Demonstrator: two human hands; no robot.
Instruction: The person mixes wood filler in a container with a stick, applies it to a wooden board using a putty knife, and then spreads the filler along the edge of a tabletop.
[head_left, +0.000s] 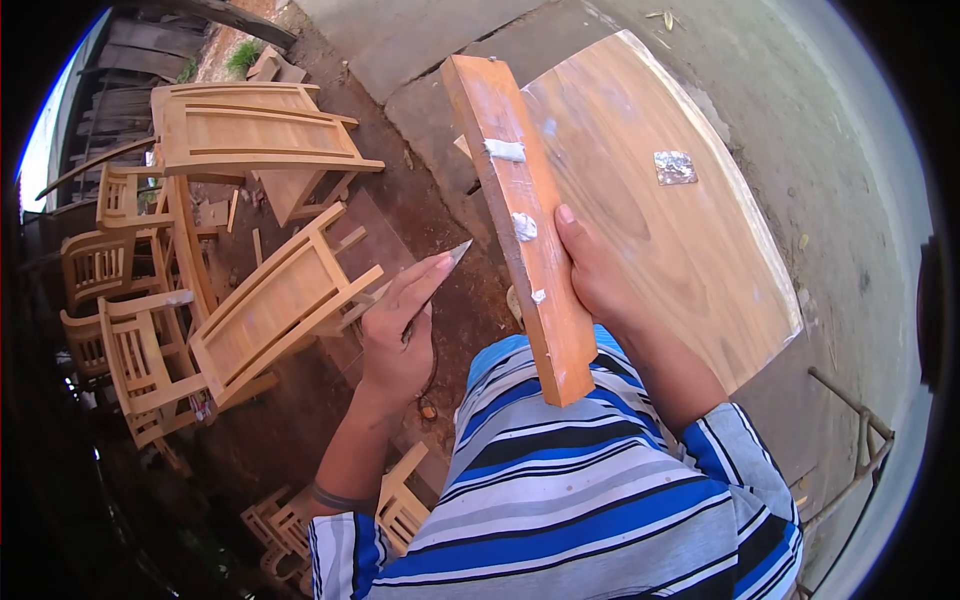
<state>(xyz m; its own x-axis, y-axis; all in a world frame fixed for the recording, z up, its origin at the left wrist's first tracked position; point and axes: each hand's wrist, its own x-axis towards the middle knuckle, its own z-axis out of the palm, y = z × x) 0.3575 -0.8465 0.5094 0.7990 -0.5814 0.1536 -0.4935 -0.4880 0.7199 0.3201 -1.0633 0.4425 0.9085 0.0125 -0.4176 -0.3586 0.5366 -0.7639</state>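
holding a long wooden board (548,270) slantwise in the right hand (595,265), with the thumb over its right edge and the other fingers hidden behind. pinching a pointed blade (460,252) in the left hand (395,325), with fingers closed around it and its grip end covered. not touching; open space between tip and board. on the board's face, white patches (505,150); at its lower end, overlapping a striped shirt (580,490). rightward, partly covered, a wide curved-edge panel (630,180). leftward, framed wooden furniture (270,310), lost in darkness lower down.
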